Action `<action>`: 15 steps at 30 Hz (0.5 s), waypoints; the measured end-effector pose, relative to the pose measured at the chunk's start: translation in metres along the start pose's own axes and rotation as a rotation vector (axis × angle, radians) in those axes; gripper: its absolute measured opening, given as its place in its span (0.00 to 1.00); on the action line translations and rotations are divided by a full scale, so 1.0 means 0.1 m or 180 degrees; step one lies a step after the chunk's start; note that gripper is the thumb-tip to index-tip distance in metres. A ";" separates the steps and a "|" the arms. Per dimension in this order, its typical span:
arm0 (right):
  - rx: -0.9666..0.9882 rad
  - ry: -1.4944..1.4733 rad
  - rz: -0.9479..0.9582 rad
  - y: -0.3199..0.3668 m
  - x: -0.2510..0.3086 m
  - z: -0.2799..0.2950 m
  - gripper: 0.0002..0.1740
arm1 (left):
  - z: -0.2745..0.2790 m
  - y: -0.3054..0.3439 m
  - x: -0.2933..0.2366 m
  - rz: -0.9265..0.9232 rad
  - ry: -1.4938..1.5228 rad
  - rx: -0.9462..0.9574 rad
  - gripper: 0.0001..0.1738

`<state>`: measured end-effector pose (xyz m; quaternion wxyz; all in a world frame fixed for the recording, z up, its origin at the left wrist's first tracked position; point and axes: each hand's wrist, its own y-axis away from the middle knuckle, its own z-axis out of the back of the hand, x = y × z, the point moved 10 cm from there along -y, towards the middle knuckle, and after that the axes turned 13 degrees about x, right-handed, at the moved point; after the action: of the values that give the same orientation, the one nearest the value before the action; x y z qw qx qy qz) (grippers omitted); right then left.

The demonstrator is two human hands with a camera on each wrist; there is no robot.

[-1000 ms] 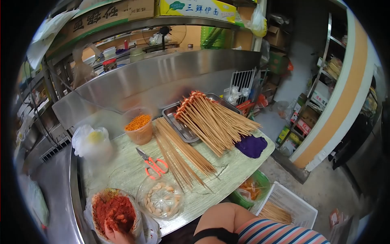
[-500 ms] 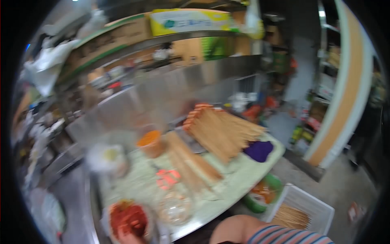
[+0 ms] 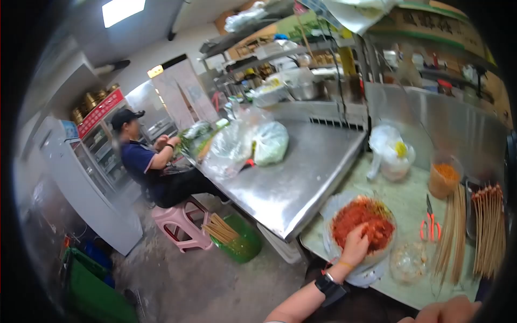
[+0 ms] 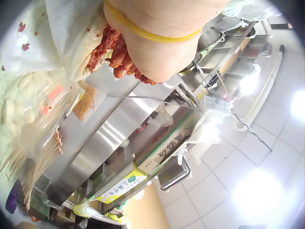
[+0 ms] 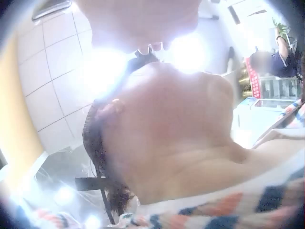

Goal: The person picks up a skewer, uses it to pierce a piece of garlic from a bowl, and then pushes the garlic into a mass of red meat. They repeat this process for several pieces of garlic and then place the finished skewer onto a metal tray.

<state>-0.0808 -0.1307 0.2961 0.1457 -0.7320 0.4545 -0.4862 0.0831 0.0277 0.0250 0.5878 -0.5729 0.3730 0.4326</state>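
My left hand [image 3: 356, 248] is in a bowl of chunky red mixture [image 3: 350, 219] lined with a plastic bag; its fingertips are hidden among the red pieces. In the left wrist view, the wrist with a yellow band [image 4: 155, 36] stands beside red-coated pieces [image 4: 121, 62], fingers out of sight. Part of my right hand [image 5: 143, 21] shows at the top of the right wrist view, near a chin and neck, with a few blurred fingertips; whether it holds anything is unclear. Bare skin [image 3: 449, 310] shows at the head view's lower right edge.
Right of the bowl are a clear container [image 3: 407, 262], scissors [image 3: 430, 225], bare skewers [image 3: 455, 237], a tub of orange bits [image 3: 446, 175] and loaded skewers [image 3: 489, 231]. A steel table [image 3: 301, 172] adjoins on the left; a seated person [image 3: 145, 161] handles greens beyond.
The head view has swung left, bringing in the steel table and the seated person; the bowl now appears farther right. My left hand stays in the red mixture.
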 end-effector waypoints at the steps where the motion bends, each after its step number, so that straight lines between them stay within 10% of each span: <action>1: 0.0095 0.0030 0.0045 -0.04 0.02 0.03 0.10 | -0.09 -0.04 -0.01 0.0045 0.0396 0.0058 0.13; 15: 0.2358 -0.0341 0.1558 0.13 0.57 -0.25 0.16 | -0.04 0.00 0.05 0.0147 -0.0013 -0.0013 0.15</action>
<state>-0.1023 -0.1783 0.3328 0.5322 -0.5255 0.4013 -0.5288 0.0855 0.0245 0.0201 0.5773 -0.5644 0.3841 0.4479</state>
